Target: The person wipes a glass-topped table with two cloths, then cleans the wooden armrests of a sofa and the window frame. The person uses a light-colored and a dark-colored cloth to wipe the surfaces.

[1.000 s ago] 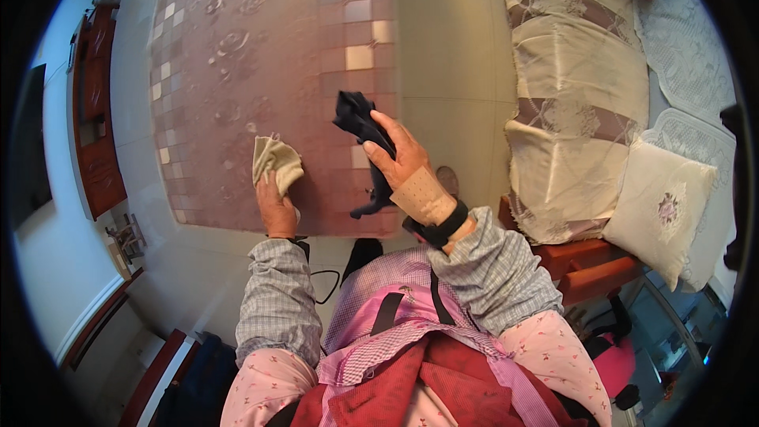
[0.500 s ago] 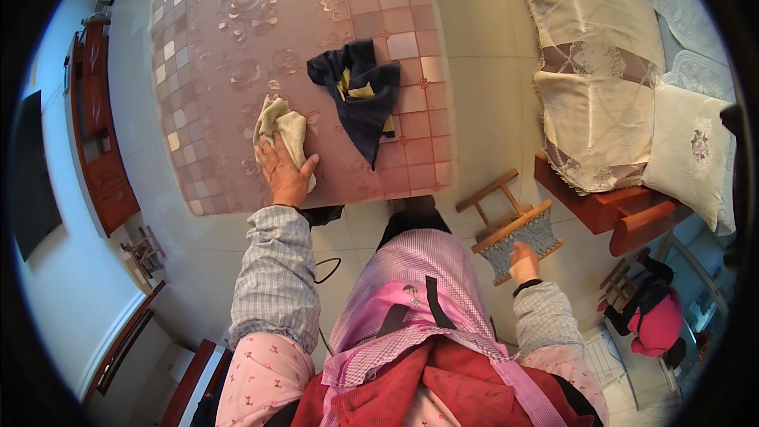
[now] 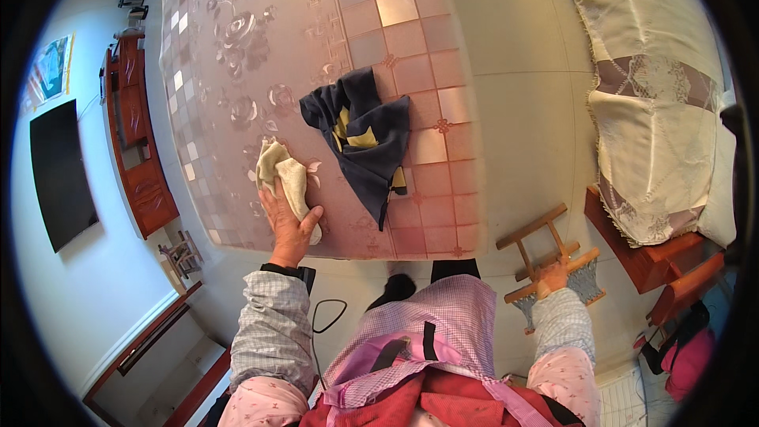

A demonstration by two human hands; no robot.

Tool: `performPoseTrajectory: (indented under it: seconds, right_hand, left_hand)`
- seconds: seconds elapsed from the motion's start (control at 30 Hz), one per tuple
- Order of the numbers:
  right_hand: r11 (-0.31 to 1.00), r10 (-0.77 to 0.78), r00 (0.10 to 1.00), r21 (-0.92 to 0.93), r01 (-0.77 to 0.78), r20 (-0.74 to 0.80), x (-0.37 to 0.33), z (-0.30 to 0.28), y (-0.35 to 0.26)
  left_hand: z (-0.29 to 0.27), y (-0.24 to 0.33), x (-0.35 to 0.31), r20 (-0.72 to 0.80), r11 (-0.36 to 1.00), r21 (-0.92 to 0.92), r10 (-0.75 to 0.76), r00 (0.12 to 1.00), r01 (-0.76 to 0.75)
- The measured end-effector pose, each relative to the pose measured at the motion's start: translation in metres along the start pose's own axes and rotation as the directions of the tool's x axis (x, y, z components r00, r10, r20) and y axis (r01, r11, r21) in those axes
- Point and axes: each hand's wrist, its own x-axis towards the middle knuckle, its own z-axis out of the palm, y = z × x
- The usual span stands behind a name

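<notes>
A pale cream cloth lies crumpled near the front of the table. My left hand rests on it, fingers stretched forward and thumb out to the side. To its right a dark navy cloth with yellow patches lies spread in loose folds; neither hand touches it. Beside the table's front right corner stands a small wooden folding stool with a grey woven seat. My right hand is on the stool's wooden top bar, its fingers curled over the wood and partly hidden.
The table has a clear, patterned cover. A wooden sofa with cream covers stands on the right. At the lower right another person in pink is partly visible. A black cable hangs below the table's front edge.
My right hand has moved from above the woven seat onto the stool's wooden bar. The view has shifted, so table and stool appear lower. My left hand stays on the cream cloth.
</notes>
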Motion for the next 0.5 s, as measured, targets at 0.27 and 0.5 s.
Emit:
performPoseTrajectory:
  seconds: [0.27,0.5]
  right_hand:
    - [0.999,-0.022,1.000,0.032,0.022,0.002,-0.001,0.074,-0.076]
    - [0.902,0.051,0.999,0.429,-0.050,0.008,-0.013,0.046,-0.199]
  left_hand:
    - [0.002,-0.002,-0.001,-0.035,0.999,-0.002,0.033,0.999,-0.033]
    - [0.010,0.003,-0.003,-0.129,0.999,-0.018,0.033,0.991,-0.036]
